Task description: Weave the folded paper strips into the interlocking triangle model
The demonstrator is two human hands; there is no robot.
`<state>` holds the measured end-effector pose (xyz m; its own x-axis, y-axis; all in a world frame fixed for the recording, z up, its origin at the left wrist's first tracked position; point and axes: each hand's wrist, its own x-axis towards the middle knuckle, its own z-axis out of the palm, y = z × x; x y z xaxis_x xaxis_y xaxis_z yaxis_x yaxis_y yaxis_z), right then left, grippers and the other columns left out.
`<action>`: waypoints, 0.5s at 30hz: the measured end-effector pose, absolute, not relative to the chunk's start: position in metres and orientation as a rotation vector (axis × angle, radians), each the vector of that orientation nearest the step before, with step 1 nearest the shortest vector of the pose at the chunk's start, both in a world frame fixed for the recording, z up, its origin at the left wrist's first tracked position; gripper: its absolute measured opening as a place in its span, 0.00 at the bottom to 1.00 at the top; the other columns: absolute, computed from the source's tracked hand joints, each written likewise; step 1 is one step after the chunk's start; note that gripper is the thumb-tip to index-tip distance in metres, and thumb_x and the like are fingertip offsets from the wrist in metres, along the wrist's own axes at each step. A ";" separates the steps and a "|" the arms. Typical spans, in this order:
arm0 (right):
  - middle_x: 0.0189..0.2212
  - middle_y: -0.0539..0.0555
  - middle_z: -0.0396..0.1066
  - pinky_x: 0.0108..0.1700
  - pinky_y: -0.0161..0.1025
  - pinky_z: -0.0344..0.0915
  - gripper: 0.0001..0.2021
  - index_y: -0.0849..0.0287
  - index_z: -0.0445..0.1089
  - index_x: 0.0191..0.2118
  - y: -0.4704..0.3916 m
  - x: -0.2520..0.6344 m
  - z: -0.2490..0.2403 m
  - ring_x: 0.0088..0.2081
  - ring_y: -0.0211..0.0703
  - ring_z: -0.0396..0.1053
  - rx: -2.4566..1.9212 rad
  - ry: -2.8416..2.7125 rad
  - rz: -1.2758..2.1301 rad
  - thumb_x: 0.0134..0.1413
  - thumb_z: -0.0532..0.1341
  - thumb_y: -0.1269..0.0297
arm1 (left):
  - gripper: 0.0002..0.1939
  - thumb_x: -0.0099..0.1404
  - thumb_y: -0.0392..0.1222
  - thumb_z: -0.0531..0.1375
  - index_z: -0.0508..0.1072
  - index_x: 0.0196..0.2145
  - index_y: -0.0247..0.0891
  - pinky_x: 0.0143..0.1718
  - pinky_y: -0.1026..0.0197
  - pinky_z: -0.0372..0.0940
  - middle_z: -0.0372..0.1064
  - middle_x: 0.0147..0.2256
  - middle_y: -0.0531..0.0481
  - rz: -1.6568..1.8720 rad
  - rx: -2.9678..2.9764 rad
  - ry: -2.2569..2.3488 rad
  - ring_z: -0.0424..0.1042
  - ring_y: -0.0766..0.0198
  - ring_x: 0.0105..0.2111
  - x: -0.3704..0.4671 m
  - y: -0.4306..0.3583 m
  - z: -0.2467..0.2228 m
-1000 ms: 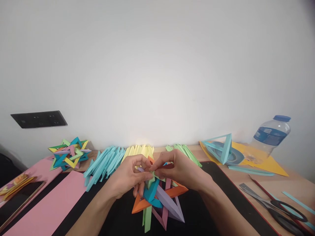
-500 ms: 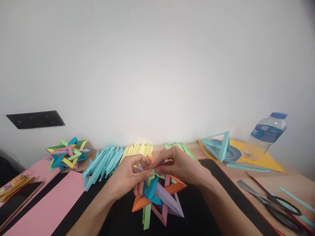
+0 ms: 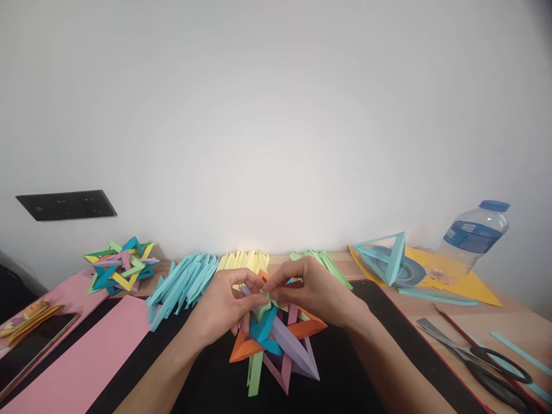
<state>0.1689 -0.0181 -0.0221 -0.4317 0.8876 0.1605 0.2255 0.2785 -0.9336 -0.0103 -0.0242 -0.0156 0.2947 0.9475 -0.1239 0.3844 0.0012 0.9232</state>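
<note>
Head view: left hand [image 3: 219,305] and right hand [image 3: 321,294] are pinching the pale green fold [image 3: 264,309] of a multicoloured paper star [image 3: 295,347] over a black mat [image 3: 345,371], toward the worktop's [image 3: 487,319] near edge, probably bracing it from opposite sides.

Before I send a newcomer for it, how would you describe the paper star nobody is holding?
Find the black wall socket panel at left. Just below its right end sits a spiky paper star of blue, green, yellow, pink and lilac strips. Nobody touches it, unlike the other star, held by the left hand and right hand.
</note>
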 end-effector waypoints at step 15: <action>0.28 0.51 0.71 0.30 0.34 0.63 0.10 0.58 0.71 0.31 -0.032 0.164 -0.019 0.31 0.41 0.69 -1.183 -2.104 0.578 0.45 0.59 0.79 | 0.12 0.58 0.43 0.61 0.76 0.37 0.33 0.14 0.68 0.56 0.63 0.09 0.57 0.690 1.612 1.222 0.62 0.68 0.10 -0.015 -0.020 -0.019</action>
<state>0.1643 -0.0320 -0.0186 -0.3834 0.8660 0.3210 0.5802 0.4963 -0.6458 -0.0153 -0.0198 -0.0185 0.3373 0.9352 -0.1082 0.3906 -0.0345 0.9199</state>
